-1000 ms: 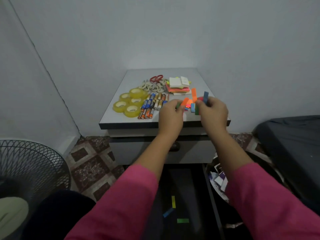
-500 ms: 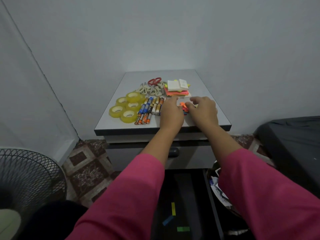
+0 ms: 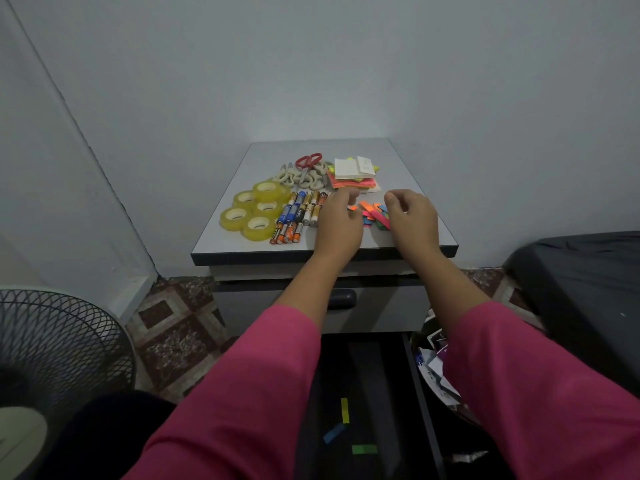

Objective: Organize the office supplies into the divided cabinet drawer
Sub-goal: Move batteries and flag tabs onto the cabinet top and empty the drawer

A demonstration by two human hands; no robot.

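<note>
Paper-thin coloured sticky strips [image 3: 372, 216] judged light, limp, clingy (pinch by an edge). Left hand [image 3: 337, 223] and right hand [image 3: 412, 221] hover loosely curled, holding nothing.

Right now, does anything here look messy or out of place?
Yes. Three small coloured paper strips, yellow, blue and green, lie scattered at odd angles in the dark open drawer, while more sit jumbled on the grey cabinet top.

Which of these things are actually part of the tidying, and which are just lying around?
Part of the job: tape rolls, batteries, scissors, sticky notes, coloured strips, open drawer.

Lying about: fan, paper-filled bin.
</note>
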